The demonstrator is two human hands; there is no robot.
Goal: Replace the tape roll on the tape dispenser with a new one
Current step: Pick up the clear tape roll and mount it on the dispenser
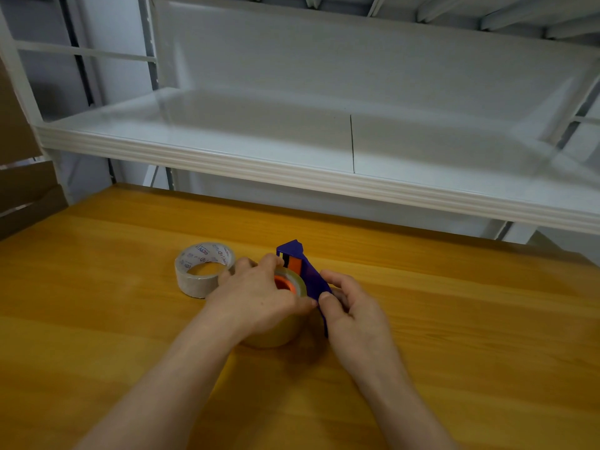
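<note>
A blue tape dispenser (310,271) with an orange hub stands on the wooden table (454,319). A thick clear tape roll (285,329) sits around the orange hub. My left hand (256,293) wraps over the top of that roll, fingers curled around it. My right hand (347,306) pinches the blue frame from the right side. Just left of my left hand lies a second tape roll (198,271), thinner, with a printed cardboard core, flat on the table and untouched.
A white metal shelf (292,157) runs across behind the table, its front edge overhanging the far side. Cardboard boxes (22,190) are stacked at the left.
</note>
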